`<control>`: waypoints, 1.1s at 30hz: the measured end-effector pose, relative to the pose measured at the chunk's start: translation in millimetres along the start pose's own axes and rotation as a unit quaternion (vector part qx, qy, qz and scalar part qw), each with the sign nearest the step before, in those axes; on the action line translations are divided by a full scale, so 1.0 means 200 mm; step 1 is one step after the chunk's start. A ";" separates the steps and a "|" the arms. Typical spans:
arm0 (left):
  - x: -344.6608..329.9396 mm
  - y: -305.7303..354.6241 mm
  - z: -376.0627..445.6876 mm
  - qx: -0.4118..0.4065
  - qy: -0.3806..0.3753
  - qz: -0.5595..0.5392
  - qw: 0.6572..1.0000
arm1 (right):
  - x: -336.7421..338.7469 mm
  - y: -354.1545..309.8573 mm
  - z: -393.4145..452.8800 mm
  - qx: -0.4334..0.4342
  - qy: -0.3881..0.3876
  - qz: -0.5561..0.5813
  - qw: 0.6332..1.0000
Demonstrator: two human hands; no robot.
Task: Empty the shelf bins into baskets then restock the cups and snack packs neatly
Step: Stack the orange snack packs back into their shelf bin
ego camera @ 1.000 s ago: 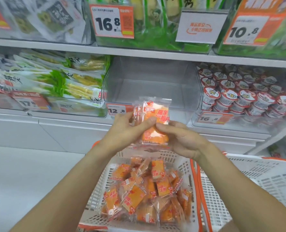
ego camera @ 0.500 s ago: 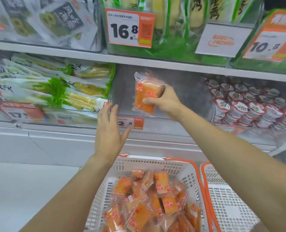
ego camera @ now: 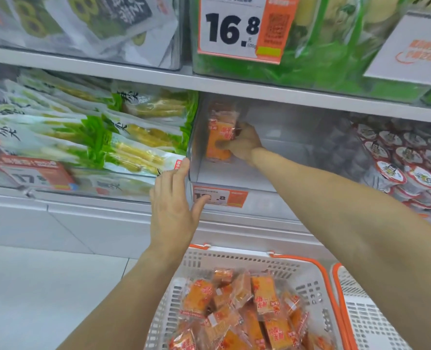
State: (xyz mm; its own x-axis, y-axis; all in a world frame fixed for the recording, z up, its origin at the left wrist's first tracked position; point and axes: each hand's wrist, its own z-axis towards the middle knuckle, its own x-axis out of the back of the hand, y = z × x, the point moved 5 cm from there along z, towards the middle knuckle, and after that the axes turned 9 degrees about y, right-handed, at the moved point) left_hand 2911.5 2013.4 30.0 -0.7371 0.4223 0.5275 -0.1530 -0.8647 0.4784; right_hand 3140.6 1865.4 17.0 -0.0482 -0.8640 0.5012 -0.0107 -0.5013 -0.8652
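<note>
On the middle shelf, at the far left, the corn packs (ego camera: 123,137) fill their bin, and just beside its front corner my left hand (ego camera: 172,210) hovers with fingers straight and spread, holding nothing, thumb near the orange price tag (ego camera: 220,197). A second ago both hands held one snack pack over the basket; half a second ago the right one was lifting it toward the shelf. Now my right hand (ego camera: 243,142) is deep inside the clear middle bin (ego camera: 297,157), fingers curled round the orange snack pack (ego camera: 218,140), standing it upright against the bin's left wall. I judge this the first pack restocked, with the rest waiting. To the right, the cups (ego camera: 411,168) sit stacked in their bin. Below, the white basket (ego camera: 247,263) holds many more orange packs. Whether the pack's bottom edge touches the bin floor I cannot tell; blur smears the price tag's digits, and the second basket (ego camera: 376,319) is cut off at the frame edge.
</note>
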 end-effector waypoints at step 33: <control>0.16 0.15 -0.01 -0.019 0.012 -0.013 1.000 | 0.70 -0.12 -1.11 0.329 0.095 -0.096 0.935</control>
State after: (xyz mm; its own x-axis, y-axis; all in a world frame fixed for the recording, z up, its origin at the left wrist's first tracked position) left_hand 2882.9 2000.4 60.0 -0.7482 0.4385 0.4980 -0.1974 -0.8636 0.4638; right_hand 2912.3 1766.7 104.2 -0.2855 -0.7624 0.5808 0.5767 -0.6207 -0.5312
